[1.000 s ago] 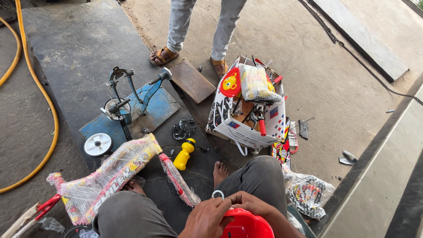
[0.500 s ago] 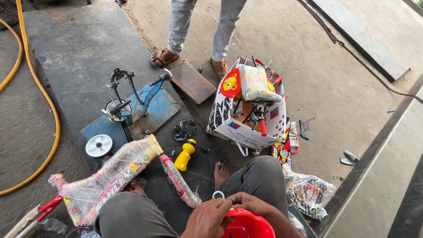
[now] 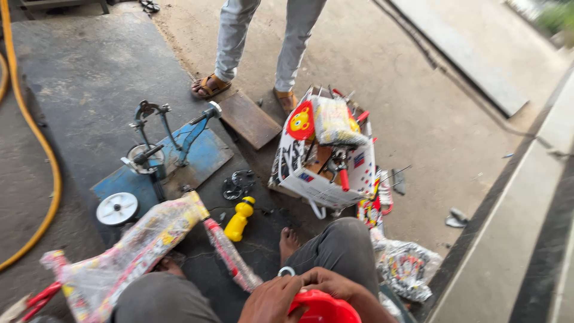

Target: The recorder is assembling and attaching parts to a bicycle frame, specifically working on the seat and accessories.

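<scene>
I sit on the ground with my knees drawn up. At the bottom edge, my left hand [image 3: 272, 301] and my right hand [image 3: 330, 282] both rest on a red rounded plastic part [image 3: 326, 310]. A small metal ring [image 3: 286, 271] shows just above my left hand. A plastic-wrapped red bicycle frame [image 3: 137, 245] lies across my left leg, its wrapped tube [image 3: 230, 256] running toward my hands. A yellow toy bottle [image 3: 239, 219] stands on the floor beyond my bare foot [image 3: 289, 241].
An open cardboard box of wrapped parts [image 3: 326, 155] stands ahead right. A blue metal stand on a blue plate [image 3: 206, 157], a white disc [image 3: 117, 209] and a black sprocket [image 3: 238, 184] lie left. Another person's legs in sandals [image 3: 251, 54] stand beyond. A yellow hose [image 3: 42, 149] curves at far left.
The view has shifted slightly; my hands stay on the red part. The standing person has hardly moved.
</scene>
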